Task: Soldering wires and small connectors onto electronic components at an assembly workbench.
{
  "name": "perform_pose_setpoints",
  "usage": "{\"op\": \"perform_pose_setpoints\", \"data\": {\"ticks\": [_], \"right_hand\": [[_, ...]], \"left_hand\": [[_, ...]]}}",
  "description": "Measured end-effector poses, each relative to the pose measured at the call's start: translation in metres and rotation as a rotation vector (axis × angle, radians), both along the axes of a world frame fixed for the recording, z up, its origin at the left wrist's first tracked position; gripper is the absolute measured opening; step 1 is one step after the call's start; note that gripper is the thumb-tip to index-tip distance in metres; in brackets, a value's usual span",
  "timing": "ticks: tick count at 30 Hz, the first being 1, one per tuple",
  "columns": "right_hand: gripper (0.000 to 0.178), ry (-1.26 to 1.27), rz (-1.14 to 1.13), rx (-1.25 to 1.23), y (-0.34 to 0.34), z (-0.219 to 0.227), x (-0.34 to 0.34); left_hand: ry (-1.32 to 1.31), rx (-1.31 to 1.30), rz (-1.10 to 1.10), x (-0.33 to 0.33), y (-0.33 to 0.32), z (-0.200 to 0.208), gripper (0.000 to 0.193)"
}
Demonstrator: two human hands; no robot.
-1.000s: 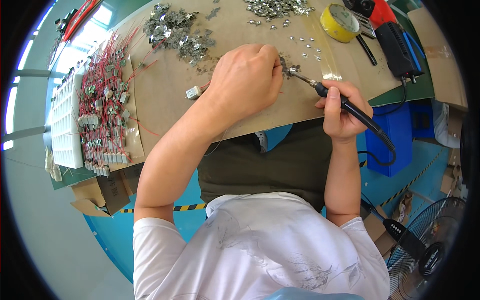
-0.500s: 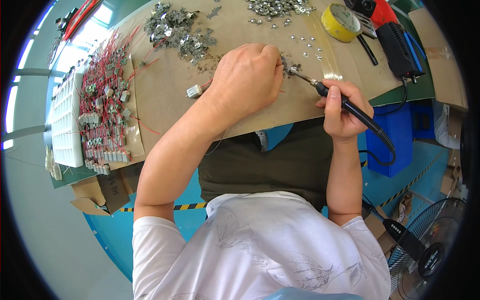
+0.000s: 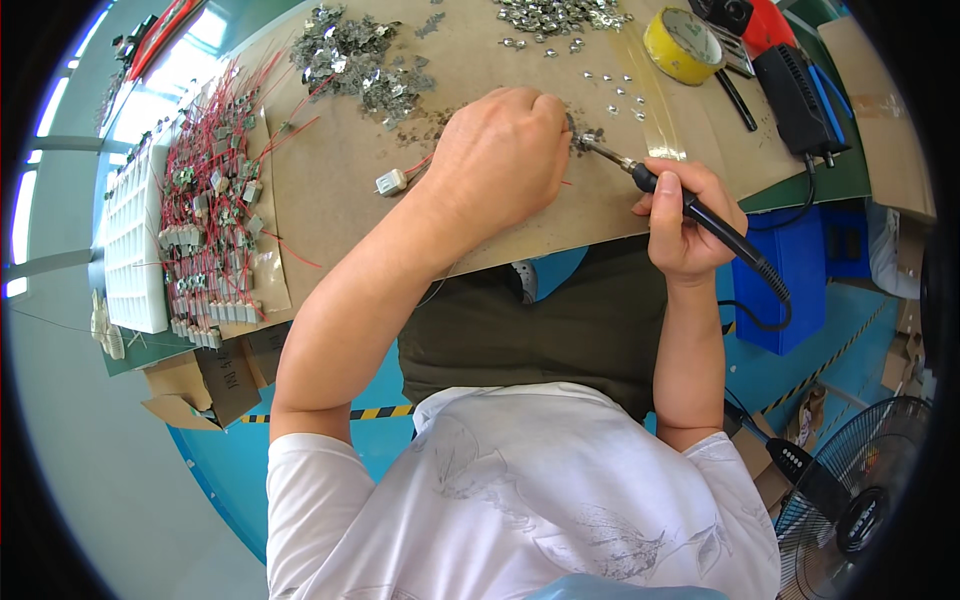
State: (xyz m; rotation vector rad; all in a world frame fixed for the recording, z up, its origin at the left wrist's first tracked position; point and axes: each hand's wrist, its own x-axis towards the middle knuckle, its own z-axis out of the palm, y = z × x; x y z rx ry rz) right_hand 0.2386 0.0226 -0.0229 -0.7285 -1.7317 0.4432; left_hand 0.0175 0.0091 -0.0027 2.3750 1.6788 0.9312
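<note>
My right hand [image 3: 690, 220] is closed round the black handle of a soldering iron [image 3: 712, 222]. The iron's metal tip points left and meets a small shiny metal piece [image 3: 588, 138] on the brown work surface. Close beside the tip, my left hand [image 3: 505, 155] is closed with its knuckles up; its fingertips and whatever they grip are hidden beneath it. A small white connector [image 3: 391, 182] with a red wire lies just left of that wrist, the wire running under the hand. A short bit of red wire also shows to the right of the hand.
At left, many red-wired connectors [image 3: 215, 210] lie beside a white slotted tray [image 3: 133, 250]. Piles of metal pieces [image 3: 360, 60] and shiny parts [image 3: 560, 15] lie at the back. Yellow tape [image 3: 680, 50] and a black corded box [image 3: 797, 100] sit at right; a fan [image 3: 860, 500] stands lower right.
My left hand has shifted very slightly to the right. The right hand and the soldering iron hold the same place.
</note>
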Motion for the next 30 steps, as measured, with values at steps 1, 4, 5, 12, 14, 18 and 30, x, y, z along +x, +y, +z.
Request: {"op": "perform_pose_setpoints", "data": {"ticks": [1,4,5,12,14,18,30], "right_hand": [[0.007,0.006,-0.001,0.006,0.0,0.0,0.0],[0.007,0.009,-0.004,0.013,0.001,-0.001,0.0],[0.007,0.006,-0.007,0.013,0.001,-0.001,0.0],[0.007,-0.006,-0.003,0.035,0.0,-0.001,0.0],[0.008,0.058,0.018,-0.046,-0.003,-0.003,0.003],[0.01,0.174,0.022,-0.111,-0.004,-0.007,0.004],[0.015,0.089,0.014,-0.082,-0.002,-0.006,0.005]], "left_hand": [[0.005,-0.009,0.005,0.0,0.0,0.0,0.01],[0.021,-0.008,0.009,0.001,0.0,0.0,0.01],[0.022,-0.007,0.008,0.001,0.0,0.0,0.01],[0.038,-0.007,-0.004,0.002,-0.002,0.001,0.01],[0.037,-0.006,-0.002,0.002,-0.002,0.001,0.01],[-0.014,0.025,-0.002,0.002,-0.002,0.0,0.009],[-0.243,-0.331,-0.144,-0.013,-0.011,0.028,0.01]]}}
